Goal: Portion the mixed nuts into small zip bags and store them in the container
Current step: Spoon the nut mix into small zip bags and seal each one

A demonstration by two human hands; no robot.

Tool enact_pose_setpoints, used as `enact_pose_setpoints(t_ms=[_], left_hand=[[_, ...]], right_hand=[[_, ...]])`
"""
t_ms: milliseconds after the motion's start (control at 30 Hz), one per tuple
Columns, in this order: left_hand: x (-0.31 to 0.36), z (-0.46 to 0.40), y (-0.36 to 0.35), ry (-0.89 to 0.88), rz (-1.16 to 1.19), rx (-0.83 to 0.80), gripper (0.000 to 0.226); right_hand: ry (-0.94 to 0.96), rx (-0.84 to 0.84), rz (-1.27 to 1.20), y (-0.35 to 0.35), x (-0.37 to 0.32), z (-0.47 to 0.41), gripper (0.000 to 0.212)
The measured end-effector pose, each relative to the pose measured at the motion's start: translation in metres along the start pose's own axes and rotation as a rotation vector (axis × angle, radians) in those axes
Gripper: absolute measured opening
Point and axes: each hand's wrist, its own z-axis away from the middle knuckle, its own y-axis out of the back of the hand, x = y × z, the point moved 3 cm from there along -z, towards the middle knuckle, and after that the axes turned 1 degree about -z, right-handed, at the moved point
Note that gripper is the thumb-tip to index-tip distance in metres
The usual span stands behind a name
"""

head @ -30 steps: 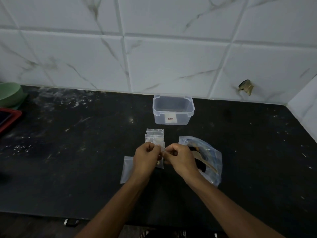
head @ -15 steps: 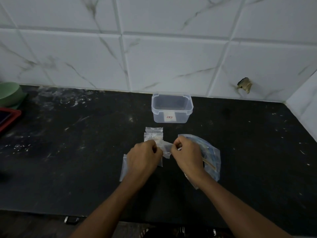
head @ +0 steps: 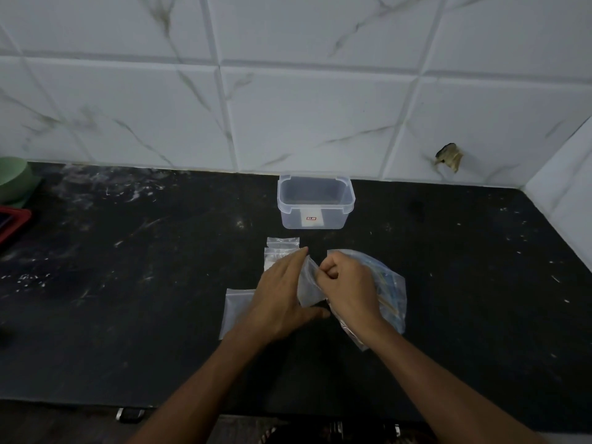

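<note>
A small clear zip bag [head: 309, 288] is held up between both hands over the black counter. My right hand [head: 347, 288] pinches its top edge with closed fingers. My left hand [head: 282, 296] has its fingers stretched along the bag's left side, thumb below it. Under my right hand lies the large clear bag of mixed nuts [head: 389, 288], with a wooden spoon partly hidden inside. A short stack of empty small zip bags [head: 282, 249] lies just beyond my left hand. The clear plastic container [head: 315, 201] stands open and empty near the wall.
Another flat clear bag [head: 235, 310] lies under my left wrist. A green bowl [head: 12, 182] and a red tray [head: 12, 224] sit at the far left edge. White tiled wall runs behind and at the right corner. The counter's front edge is close to me.
My left hand has opened from a closed pinch to stretched fingers along the small bag. The bag now hangs upright between my hands instead of being pulled flat.
</note>
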Motion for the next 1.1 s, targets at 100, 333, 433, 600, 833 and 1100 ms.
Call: enact_pose_setpoints(t_ms=[100,333,433,600,833,1100], left_hand=[[0.001,-0.001,-0.006,0.041,0.030,-0.017,0.096],[0.002,0.004,-0.007,-0.078,0.091,0.150,0.084],[-0.001,0.005,-0.011,-0.082,0.116,0.175,0.083],[-0.010,0.008,-0.013,-0.013,0.203,0.201,0.079],[-0.019,0.010,-0.025,-0.019,0.238,0.112,0.072],[-0.001,0.006,-0.043,-0.116,0.229,-0.007,0.066]], right_hand=[[-0.001,-0.005,0.007,0.001,-0.001,0.003,0.013],[-0.021,0.039,-0.011,0.003,0.007,0.007,0.017],[0.008,0.035,-0.060,0.008,0.006,0.012,0.011],[-0.050,0.075,-0.075,0.037,0.035,0.008,0.006],[-0.108,-0.096,0.634,0.050,0.098,0.011,0.022],[0.037,-0.026,0.720,0.040,0.095,0.008,0.015]])
